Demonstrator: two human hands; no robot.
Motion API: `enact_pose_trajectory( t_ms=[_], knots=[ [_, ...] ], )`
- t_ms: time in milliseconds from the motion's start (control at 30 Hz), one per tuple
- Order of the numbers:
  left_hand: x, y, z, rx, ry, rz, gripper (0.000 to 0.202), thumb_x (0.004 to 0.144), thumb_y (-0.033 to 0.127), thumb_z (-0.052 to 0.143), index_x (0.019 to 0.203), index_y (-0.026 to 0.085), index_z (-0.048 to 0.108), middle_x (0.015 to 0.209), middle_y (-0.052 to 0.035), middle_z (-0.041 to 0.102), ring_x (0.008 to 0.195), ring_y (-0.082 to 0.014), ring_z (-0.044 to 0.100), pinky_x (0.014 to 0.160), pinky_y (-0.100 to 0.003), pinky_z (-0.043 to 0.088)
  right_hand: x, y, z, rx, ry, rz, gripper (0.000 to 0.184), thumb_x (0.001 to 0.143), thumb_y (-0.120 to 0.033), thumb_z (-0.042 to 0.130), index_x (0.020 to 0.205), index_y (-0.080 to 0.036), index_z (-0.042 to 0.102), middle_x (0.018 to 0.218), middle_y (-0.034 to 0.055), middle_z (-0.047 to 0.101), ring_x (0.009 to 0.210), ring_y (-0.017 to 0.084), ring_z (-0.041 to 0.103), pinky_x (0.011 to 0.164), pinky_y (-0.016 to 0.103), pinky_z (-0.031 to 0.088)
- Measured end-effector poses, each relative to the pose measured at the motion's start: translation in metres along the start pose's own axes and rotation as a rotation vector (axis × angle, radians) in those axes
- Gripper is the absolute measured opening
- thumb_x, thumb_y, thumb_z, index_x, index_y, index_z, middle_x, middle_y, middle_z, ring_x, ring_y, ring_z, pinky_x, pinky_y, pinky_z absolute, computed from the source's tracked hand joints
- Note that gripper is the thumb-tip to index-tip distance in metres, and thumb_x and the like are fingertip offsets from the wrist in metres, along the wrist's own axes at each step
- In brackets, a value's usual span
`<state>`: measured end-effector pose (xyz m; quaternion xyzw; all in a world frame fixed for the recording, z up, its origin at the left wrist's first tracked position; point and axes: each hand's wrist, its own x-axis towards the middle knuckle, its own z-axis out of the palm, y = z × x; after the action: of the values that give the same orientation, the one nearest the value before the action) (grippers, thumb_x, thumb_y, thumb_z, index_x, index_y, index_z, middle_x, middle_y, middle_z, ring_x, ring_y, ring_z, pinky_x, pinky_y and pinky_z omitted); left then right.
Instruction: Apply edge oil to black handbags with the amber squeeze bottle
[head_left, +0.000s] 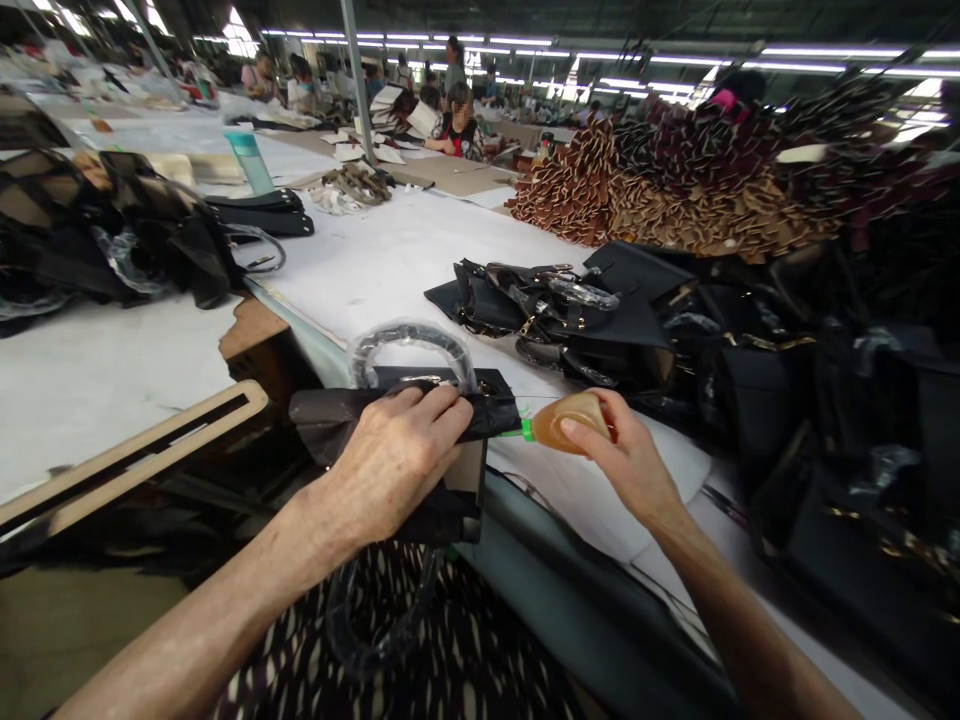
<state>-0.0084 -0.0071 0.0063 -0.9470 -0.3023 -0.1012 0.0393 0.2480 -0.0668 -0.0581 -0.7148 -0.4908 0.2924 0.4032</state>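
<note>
No readable text, labels, brands or numbers anywhere.

We have bare tabletop (375, 260) ahead of the bag (420, 400), open for a reach. To the right a heap of black bags (600, 310) blocks the way, with stacked brown pieces (660, 190) behind. Left, dark bags (112, 240) crowd the far edge.
</note>
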Motion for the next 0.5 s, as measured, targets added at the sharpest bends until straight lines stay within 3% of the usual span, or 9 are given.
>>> enact_pose_trajectory(
  t_ms=[200,500],
  knots=[
    [0.0,0.001,0.002,-0.013,0.015,0.005,0.016,0.086,0.017,0.049,0.097,0.013,0.059,0.103,-0.0107,0.062,0.078,-0.0215,0.057,0.068,-0.034,0.051,-0.007,-0.009,-0.004,-0.01,-0.053,-0.01,0.032,0.079,-0.042,0.063,0.104,-0.024,0.053,0.088,-0.0008,0.062,0.081,0.022,0.057,0.072,0.033,0.044],
    [-0.003,0.001,0.004,-0.006,0.03,0.001,0.016,0.088,0.02,0.046,0.096,0.014,0.059,0.101,-0.0101,0.062,0.077,-0.0199,0.057,0.068,-0.032,0.05,-0.015,-0.017,-0.009,-0.058,-0.075,-0.002,0.032,0.077,-0.044,0.063,0.1,-0.024,0.054,0.086,-0.0001,0.062,0.08,0.023,0.057,0.07,0.033,0.042]
  ],
)
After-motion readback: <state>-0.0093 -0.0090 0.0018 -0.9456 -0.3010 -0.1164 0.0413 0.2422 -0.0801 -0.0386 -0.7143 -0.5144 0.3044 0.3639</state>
